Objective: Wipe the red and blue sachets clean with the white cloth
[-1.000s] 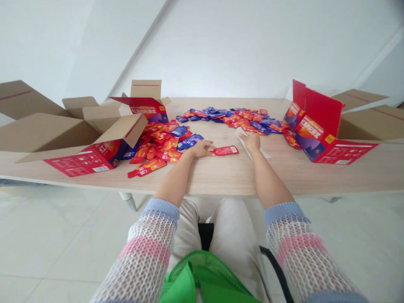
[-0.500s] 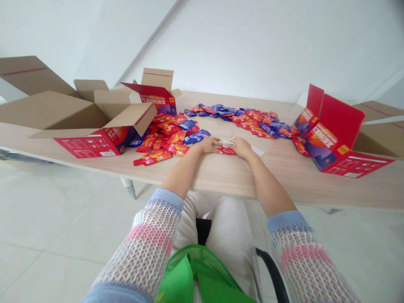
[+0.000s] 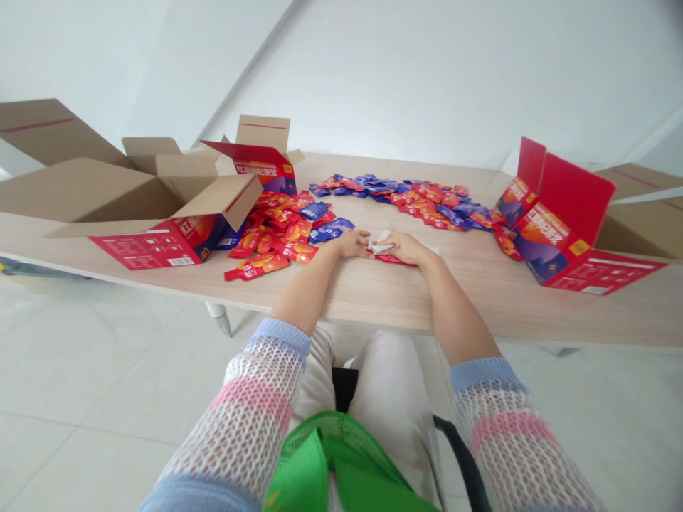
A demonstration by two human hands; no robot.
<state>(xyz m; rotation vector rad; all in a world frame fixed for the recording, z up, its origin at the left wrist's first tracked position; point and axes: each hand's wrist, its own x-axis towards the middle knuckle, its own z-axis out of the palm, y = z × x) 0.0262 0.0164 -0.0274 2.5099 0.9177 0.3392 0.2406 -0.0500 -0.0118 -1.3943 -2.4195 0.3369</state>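
Note:
A red sachet (image 3: 395,259) lies flat on the table in front of me, partly covered by my hands. My left hand (image 3: 352,244) is at its left end, fingers bent and holding that end down. My right hand (image 3: 404,247) is closed on a crumpled white tissue (image 3: 380,245), pressing it against the upper side of the sachet. Part of the tissue sticks out behind the right hand. Just left of my left hand is a pile of red sachets (image 3: 293,232), with a purple sachet (image 3: 331,230) at its edge.
A curved row of red and purple sachets (image 3: 427,202) lies farther back. Open cartons stand around: a large one (image 3: 144,245) at left, a smaller one (image 3: 265,169) behind the pile, another (image 3: 565,242) at right. The table's front edge (image 3: 384,323) is near my knees.
My right hand has slid slightly left with the tissue, which now bunches nearer my left hand. My left hand stays at the sachet's end.

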